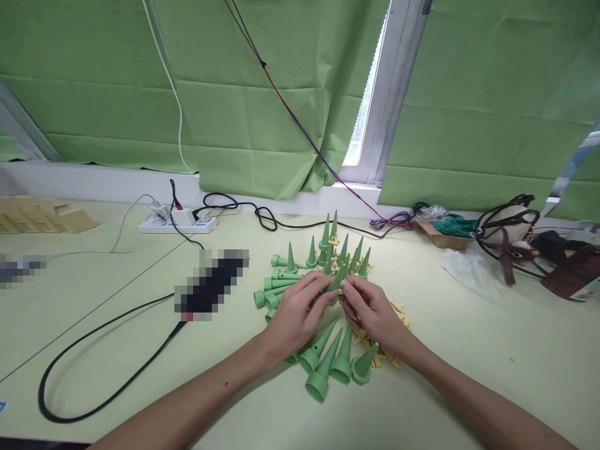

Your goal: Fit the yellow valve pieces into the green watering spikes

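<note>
Over the middle of the pile, my left hand (297, 306) is closed round a green plastic cone-shaped spike (338, 279), its tip pointing up. Fingers and thumb of my right hand (372, 307) are pinched together against that spike, at a small yellow plastic piece (340, 292), partly hidden by the fingertips. More green spikes (319, 377) lie on their sides in front of and to the left of my hands. Behind them, several spikes (290, 257) stand upright on their wide ends. Loose yellow pieces (387, 357) are heaped beside and under my right hand.
A pale table (154, 375) carries a blurred-out dark device (210, 287) with a looping black cable (44, 381). Along the wall sit a white power strip (178, 224), a cardboard box (443, 236), clear plastic wrap (473, 272) and a bag (506, 228).
</note>
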The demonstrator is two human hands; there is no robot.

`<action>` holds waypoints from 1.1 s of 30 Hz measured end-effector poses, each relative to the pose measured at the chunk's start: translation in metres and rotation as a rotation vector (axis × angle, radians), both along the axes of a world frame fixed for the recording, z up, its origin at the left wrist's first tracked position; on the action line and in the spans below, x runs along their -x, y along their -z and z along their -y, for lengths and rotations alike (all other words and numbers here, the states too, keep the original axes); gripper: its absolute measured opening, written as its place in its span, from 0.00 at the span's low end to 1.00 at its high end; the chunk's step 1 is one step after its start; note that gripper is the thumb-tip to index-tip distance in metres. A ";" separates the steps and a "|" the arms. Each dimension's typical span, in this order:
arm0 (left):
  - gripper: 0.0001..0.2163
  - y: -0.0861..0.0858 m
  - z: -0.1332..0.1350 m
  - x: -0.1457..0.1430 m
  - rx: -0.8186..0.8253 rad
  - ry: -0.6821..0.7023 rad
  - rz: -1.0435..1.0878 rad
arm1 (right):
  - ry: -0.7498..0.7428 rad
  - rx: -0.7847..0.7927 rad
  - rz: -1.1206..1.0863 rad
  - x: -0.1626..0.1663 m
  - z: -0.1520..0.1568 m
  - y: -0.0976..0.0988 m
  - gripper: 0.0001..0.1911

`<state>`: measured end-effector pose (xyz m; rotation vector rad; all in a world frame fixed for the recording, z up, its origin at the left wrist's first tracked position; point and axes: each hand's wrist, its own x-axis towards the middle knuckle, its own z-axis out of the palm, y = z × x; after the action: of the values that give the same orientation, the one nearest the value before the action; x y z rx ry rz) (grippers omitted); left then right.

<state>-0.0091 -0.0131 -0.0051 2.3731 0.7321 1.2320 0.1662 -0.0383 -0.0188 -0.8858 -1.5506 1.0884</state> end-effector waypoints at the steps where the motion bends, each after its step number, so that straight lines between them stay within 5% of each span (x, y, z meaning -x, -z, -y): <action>1: 0.06 -0.001 0.000 0.000 0.008 0.012 -0.004 | -0.010 0.010 -0.015 0.000 0.000 0.000 0.19; 12: 0.13 -0.001 0.002 0.001 0.170 0.047 0.032 | 0.090 -0.112 0.177 -0.006 0.001 0.002 0.19; 24: 0.15 -0.002 0.004 -0.002 0.686 0.175 0.141 | 0.197 -0.297 0.341 -0.007 0.001 0.004 0.16; 33: 0.16 -0.004 0.000 0.000 0.879 0.288 0.155 | 0.221 -0.473 0.412 -0.007 0.000 0.000 0.15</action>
<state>-0.0087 -0.0131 -0.0015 1.5671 0.6633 0.7353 0.1736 -0.0386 -0.0184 -0.9537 -1.8858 0.3615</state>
